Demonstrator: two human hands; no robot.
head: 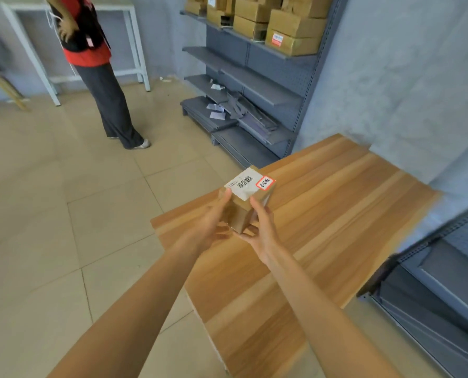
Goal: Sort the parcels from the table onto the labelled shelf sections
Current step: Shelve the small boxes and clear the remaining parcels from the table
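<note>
A small brown cardboard parcel (242, 211) is held above the left part of the wooden table (336, 214). Its top carries a white barcode label and a red-edged sticker with handwriting. My left hand (213, 227) grips its left side, thumb up on the top edge. My right hand (260, 227) grips its right side and underside. The grey metal shelf unit (254, 85) stands beyond the table against the wall. Its top visible shelf holds several brown cardboard boxes (287, 23).
A person in a red top and dark trousers (102, 77) stands on the tiled floor at the left. A white frame table (134, 36) is behind them. The lower shelves hold loose grey parts and paper slips (238, 107). Another grey shelf unit (445, 296) is at the right.
</note>
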